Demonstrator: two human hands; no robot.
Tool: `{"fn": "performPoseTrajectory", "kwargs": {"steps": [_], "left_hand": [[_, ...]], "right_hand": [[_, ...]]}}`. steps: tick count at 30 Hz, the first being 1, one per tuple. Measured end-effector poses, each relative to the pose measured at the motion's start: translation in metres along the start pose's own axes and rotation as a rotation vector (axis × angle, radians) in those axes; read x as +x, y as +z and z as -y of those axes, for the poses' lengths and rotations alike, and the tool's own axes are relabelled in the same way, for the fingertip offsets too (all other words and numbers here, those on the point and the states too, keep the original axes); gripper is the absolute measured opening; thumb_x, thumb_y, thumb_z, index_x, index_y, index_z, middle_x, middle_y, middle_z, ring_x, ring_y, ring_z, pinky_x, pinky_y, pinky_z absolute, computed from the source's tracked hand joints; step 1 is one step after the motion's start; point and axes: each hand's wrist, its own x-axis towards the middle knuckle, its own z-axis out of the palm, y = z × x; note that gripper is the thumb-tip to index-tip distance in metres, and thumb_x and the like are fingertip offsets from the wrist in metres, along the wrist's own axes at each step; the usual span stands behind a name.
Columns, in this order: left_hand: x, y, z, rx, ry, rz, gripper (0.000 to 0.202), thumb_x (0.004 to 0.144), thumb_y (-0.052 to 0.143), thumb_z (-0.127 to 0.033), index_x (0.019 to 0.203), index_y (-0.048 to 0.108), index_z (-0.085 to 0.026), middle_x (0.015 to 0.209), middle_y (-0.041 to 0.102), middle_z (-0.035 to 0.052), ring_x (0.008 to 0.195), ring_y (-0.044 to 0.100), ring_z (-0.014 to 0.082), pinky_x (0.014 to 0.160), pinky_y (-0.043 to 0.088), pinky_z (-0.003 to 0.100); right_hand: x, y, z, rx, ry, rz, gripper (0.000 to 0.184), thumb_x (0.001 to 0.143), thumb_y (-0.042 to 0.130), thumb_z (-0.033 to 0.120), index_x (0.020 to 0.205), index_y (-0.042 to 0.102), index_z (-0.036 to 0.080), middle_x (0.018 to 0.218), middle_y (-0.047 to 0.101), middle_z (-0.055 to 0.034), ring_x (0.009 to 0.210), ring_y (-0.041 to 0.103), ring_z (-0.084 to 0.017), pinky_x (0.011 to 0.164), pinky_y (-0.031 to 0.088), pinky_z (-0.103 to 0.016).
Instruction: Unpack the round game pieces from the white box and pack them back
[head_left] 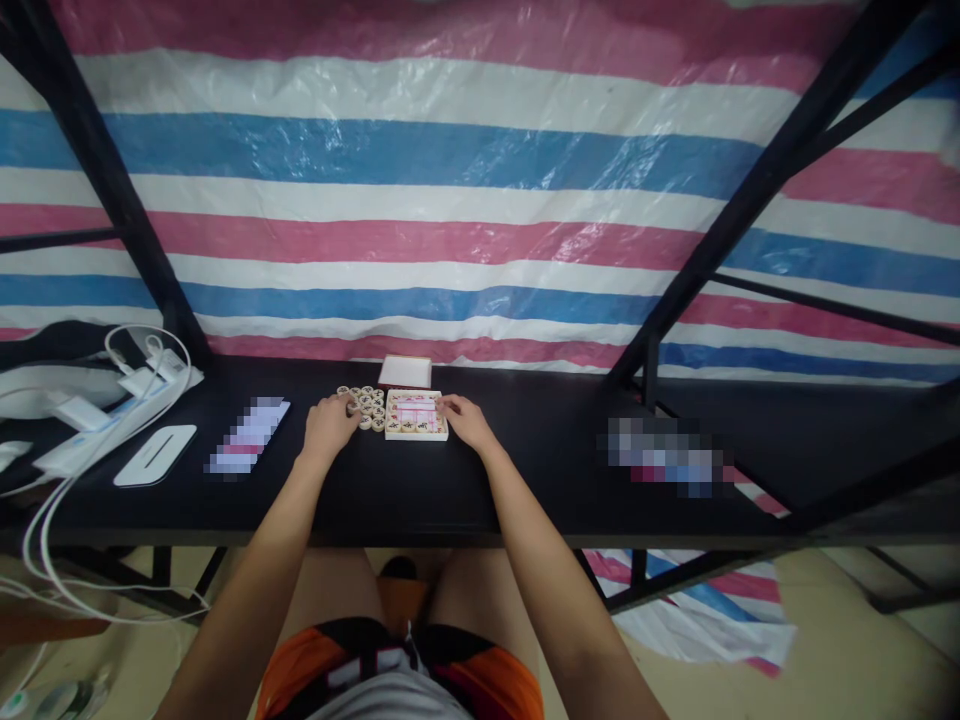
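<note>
Resting beside a cluster of round pieces [367, 404], my left hand [330, 428] has its fingertips at the cluster's left edge, and I cannot tell whether its grip closes on one. My right hand [466, 420] has its fingers at the right edge of the white box [416, 437], though I cannot tell how firmly that grip holds. The one box sits on the black bench [420, 495] between the hands, open side up, its long axis running left to right, roughly parallel to the front edge. I count about a dozen pieces outside it, with some possibly hidden by the left fingers, and more lie inside under a pinkish covering. One white tray [406, 371] lies just behind the box, lengthwise the same way. I have room from the box to the front edge, and more rightward to one pixelated item [664, 455]; behind, the striped sheet [420, 240] bounds the bench. Left of my left hand lie one slim pixelated device [251, 437], slanting away to the right, one flat white pad [156, 455] and a white power strip [142, 408].
</note>
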Motion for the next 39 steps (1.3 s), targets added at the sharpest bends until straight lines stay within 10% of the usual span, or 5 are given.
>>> {"fn": "performPoseTrajectory", "kwargs": {"steps": [7,10,16,28,39], "left_hand": [[-0.011,0.013,-0.033,-0.270,0.522,-0.019,0.020,0.088,0.053,-0.036,0.096,0.061,-0.018,0.096,0.066,0.0056,0.093,0.059,0.0195,0.086,0.044,0.030],[-0.017,0.016,-0.046,-0.259,0.610,0.009,0.014,0.088,0.055,-0.032,0.087,0.058,-0.018,0.086,0.063,0.0036,0.086,0.058,0.0184,0.082,0.043,0.030],[-0.020,0.018,-0.050,-0.286,0.559,-0.058,0.013,0.087,0.055,-0.029,0.080,0.054,-0.018,0.080,0.060,0.0024,0.082,0.057,0.0172,0.079,0.043,0.029],[-0.009,0.013,-0.028,-0.143,0.278,-0.062,0.014,0.088,0.047,-0.027,0.091,0.058,-0.020,0.094,0.063,0.0061,0.093,0.057,0.0219,0.083,0.043,0.032],[-0.004,0.015,-0.014,-0.029,0.203,0.028,0.018,0.087,0.046,-0.025,0.087,0.063,-0.019,0.096,0.063,0.0086,0.096,0.057,0.0236,0.083,0.045,0.032]], "right_hand": [[-0.012,-0.007,0.036,-0.128,-0.248,-0.288,0.026,0.089,0.046,0.032,0.101,0.065,0.018,0.100,0.061,-0.0097,0.091,0.056,-0.020,0.090,0.042,-0.034],[-0.021,-0.002,0.058,-0.145,-0.383,-0.094,0.025,0.089,0.047,0.033,0.096,0.066,0.019,0.091,0.064,-0.0077,0.087,0.057,-0.019,0.088,0.042,-0.031],[-0.030,0.009,0.070,-0.040,-0.420,0.133,0.025,0.091,0.043,0.031,0.101,0.064,0.022,0.091,0.067,-0.0037,0.085,0.060,-0.017,0.084,0.043,-0.029],[-0.015,-0.010,0.027,0.085,-0.111,-0.023,0.020,0.078,0.058,0.038,0.083,0.064,0.020,0.073,0.067,-0.0006,0.071,0.060,-0.016,0.076,0.044,-0.028],[-0.012,-0.004,0.015,0.040,-0.152,0.052,0.014,0.075,0.062,0.032,0.068,0.067,0.020,0.091,0.060,-0.0034,0.089,0.059,-0.017,0.086,0.041,-0.030]]}}
